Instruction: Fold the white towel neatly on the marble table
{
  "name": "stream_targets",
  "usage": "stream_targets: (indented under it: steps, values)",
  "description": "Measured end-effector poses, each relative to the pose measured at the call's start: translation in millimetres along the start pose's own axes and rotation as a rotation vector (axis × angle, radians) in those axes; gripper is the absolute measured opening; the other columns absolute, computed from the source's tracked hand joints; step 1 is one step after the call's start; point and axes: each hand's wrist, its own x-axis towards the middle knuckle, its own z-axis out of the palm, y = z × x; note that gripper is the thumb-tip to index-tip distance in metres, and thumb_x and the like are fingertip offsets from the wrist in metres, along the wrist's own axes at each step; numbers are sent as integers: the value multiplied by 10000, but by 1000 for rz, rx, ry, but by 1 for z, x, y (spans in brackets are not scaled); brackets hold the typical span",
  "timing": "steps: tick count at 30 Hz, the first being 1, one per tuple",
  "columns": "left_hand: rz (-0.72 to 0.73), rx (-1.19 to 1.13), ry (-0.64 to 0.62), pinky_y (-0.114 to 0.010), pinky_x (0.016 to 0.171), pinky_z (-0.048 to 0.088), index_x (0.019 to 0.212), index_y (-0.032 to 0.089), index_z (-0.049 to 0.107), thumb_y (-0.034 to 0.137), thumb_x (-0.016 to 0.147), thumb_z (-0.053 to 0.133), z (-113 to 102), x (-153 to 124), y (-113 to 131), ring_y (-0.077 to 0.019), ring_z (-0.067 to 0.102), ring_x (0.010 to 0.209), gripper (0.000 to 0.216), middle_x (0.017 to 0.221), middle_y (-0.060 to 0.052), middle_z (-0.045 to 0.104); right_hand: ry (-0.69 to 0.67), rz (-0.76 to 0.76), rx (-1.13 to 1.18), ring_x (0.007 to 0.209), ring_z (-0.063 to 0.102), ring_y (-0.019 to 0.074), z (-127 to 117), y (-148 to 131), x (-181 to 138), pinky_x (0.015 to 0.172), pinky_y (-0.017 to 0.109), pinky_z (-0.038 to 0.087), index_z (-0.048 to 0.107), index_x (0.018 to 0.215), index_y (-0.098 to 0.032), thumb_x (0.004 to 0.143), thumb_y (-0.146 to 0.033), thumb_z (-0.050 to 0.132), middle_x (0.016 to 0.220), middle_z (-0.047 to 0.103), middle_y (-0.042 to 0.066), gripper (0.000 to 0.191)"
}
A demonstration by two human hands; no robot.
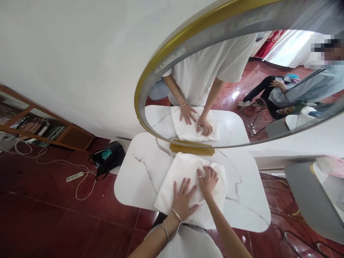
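A folded white towel point(172, 172) with a scalloped edge lies on the white marble-patterned tabletop point(137, 179). My left hand point(184, 201) rests flat on its near part, with fingers spread and cords around the wrist. Farther up and to the right, my right hand point(208, 182) presses on the towel with its fingers curled into the cloth. A ring shows on one of its fingers. Both hands and the towel also appear in the gold-rimmed mirror point(136, 104) above the table. What the right fingertips pinch is partly hidden.
A gold mirror base point(192, 148) stands at the table's back edge. On the red floor to the left are a black bag point(113, 157), a white power strip point(75, 176) and a wooden shelf point(77, 138). A grey-sided table point(309, 193) stands right. The mirror reflects a seated person.
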Motion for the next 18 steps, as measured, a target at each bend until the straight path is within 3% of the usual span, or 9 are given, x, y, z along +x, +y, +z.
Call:
stream_targets:
  steps: [2, 5, 9, 11, 15, 18]
  values:
    - [-41, 28, 27, -596, 1117, -101, 1478, 298, 261, 644, 852, 428, -6, -6, -14, -316, 185, 1434, 735, 1556, -90, 252, 0, -60, 73, 1018, 503, 293, 12, -24, 3, 830, 414, 356, 602, 980, -187, 932, -430, 404, 1053, 620, 116, 317]
    - [-135, 58, 102, -552, 1147, 15, 1476, 309, 270, 619, 874, 413, -12, -7, -38, -299, 251, 1411, 692, 1546, -80, 283, 9, -155, 160, 978, 501, 268, 29, -58, 3, 820, 390, 349, 567, 927, -197, 929, -295, 392, 997, 611, 94, 201]
    - [-519, 101, 227, -506, 1052, 300, 1465, 311, 303, 455, 940, 371, -22, 19, -80, -300, 382, 1332, 549, 1559, -87, 247, 63, -303, 236, 992, 498, 241, 52, -97, -1, 859, 389, 355, 547, 926, -202, 903, -150, 364, 1002, 602, 81, 192]
    - [-669, 117, 247, -506, 980, 372, 1453, 310, 333, 382, 959, 323, -30, 41, -106, -318, 403, 1312, 499, 1556, -91, 253, 96, -377, 242, 1028, 496, 237, 65, -113, 0, 874, 393, 367, 559, 955, -195, 898, -114, 356, 1025, 608, 89, 227]
    - [-635, 130, 185, -522, 1006, 363, 1442, 259, 364, 314, 954, 317, -46, 70, -151, -307, 283, 1402, 493, 1545, -109, 275, 89, -529, 265, 1165, 478, 227, 88, -138, 10, 962, 424, 384, 571, 1113, -168, 912, -106, 318, 1118, 620, 116, 329]
    - [-599, 151, 193, -567, 1092, 250, 1436, 247, 376, 308, 935, 365, -48, 74, -169, -293, 236, 1427, 505, 1542, -114, 282, 9, -559, 217, 1322, 378, 218, 96, -148, 19, 1056, 457, 345, 483, 1301, -121, 922, -117, 280, 1295, 563, 139, 430]
